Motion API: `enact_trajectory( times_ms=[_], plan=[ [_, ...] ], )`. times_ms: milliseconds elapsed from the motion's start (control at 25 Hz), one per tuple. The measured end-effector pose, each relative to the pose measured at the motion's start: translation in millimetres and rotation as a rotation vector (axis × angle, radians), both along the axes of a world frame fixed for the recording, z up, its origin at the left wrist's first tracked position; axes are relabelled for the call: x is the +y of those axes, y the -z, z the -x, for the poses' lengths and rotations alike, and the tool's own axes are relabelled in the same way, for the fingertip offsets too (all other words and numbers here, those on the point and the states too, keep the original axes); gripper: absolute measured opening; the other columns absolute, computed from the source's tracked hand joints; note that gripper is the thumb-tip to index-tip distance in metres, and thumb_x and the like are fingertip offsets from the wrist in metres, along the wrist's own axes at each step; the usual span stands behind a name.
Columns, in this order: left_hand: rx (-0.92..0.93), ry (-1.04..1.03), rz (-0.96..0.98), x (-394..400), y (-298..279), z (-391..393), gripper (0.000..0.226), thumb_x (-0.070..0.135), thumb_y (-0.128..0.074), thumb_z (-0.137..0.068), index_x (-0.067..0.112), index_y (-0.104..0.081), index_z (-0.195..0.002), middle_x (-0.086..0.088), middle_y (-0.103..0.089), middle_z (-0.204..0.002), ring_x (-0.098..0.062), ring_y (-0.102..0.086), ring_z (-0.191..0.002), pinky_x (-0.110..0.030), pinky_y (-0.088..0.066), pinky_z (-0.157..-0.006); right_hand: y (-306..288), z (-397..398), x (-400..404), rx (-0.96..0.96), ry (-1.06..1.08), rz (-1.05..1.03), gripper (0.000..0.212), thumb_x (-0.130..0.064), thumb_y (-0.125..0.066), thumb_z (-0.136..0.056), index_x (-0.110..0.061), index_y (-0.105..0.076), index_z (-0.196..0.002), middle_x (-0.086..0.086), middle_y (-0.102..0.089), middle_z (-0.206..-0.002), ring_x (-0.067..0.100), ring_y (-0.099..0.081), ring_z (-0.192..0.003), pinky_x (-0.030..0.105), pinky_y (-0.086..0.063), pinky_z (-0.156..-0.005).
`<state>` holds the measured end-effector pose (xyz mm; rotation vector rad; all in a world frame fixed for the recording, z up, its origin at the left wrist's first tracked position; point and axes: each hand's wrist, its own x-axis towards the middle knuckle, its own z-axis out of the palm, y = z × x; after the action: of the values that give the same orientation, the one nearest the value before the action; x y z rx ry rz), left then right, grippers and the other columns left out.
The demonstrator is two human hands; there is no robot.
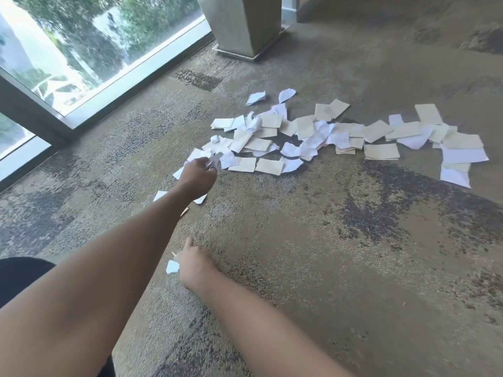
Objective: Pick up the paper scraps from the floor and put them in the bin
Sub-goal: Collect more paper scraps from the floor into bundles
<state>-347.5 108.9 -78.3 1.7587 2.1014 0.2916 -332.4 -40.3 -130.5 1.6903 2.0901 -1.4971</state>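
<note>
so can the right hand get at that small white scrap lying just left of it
Probably yes. The right hand rests on the carpet right beside the small white scrap, with nothing between them. Whether it already holds something is unclear.

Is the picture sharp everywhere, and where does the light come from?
Head view: daylight enters through the window at upper left; the left hand gripping a scrap is slightly motion-blurred; the paper scraps look fairly sharp; wide-angle bending curves the window frame.
</note>
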Motion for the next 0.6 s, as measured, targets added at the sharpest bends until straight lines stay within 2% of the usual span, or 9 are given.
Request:
enact_trajectory(
  times_ms=[200,360,440,520,600],
  plan=[
    [-0.077,0.025,-0.011,9.0,-5.2,-18.1,0.022,0.022,-0.046,-0.095,0.005,-0.058,-0.087,-0.003,-0.053,-0.072,-0.022,-0.049,-0.067,-0.026,-0.035,-0.055,-1.9,-8.6,-5.1,0.031,0.097,-0.041,0.068,0.0,-0.065,-0.087,-0.004,-0.027,-0.143,0.023,-0.054,-0.133,0.038,-0.053,-0.124,0.049,-0.05,-0.096],
    [-0.114,0.074,-0.004,17.5,-13.1,-39.7,0.026,0.024,-0.046,-0.093,0.003,-0.061,-0.09,-0.008,-0.06,-0.078,-0.024,-0.054,-0.068,-0.03,-0.047,-0.065,0.7,-14.4,-9.2,0.103,0.171,-0.042,0.042,-0.014,-0.066,-0.091,-0.005,-0.049,-0.129,0.019,-0.06,-0.124,0.035,-0.06,-0.115,0.043,-0.055,-0.088],
    [-0.139,0.097,-0.019,21.6,-19.8,-51.2,0.024,0.024,-0.046,-0.091,0.005,-0.061,-0.091,-0.009,-0.063,-0.081,-0.025,-0.056,-0.069,-0.033,-0.052,-0.068,0.1,-24.0,-7.4,0.199,0.256,0.045,0.035,-0.015,-0.061,-0.094,-0.006,-0.055,-0.128,0.017,-0.062,-0.121,0.031,-0.063,-0.106,0.034,-0.055,-0.077],
    [-0.177,0.105,-0.026,23.8,-25.4,-64.8,0.02,0.022,-0.047,-0.09,0.006,-0.058,-0.087,-0.005,-0.059,-0.076,-0.023,-0.053,-0.067,-0.031,-0.048,-0.063,0.0,-44.5,-0.3,0.254,0.369,0.129,0.035,-0.01,-0.055,-0.094,-0.008,-0.056,-0.129,0.013,-0.063,-0.115,0.024,-0.061,-0.091,0.025,-0.047,-0.057],
    [-0.215,0.095,-0.013,23.8,-27.2,-78.8,0.023,0.023,-0.047,-0.089,0.004,-0.061,-0.09,-0.007,-0.059,-0.078,-0.025,-0.055,-0.071,-0.032,-0.05,-0.067,-1.0,-75.2,12.0,0.27,0.51,0.152,0.032,-0.017,-0.053,-0.095,-0.013,-0.057,-0.127,0.008,-0.065,-0.108,0.02,-0.058,-0.082,0.022,-0.041,-0.052]
  ],
)
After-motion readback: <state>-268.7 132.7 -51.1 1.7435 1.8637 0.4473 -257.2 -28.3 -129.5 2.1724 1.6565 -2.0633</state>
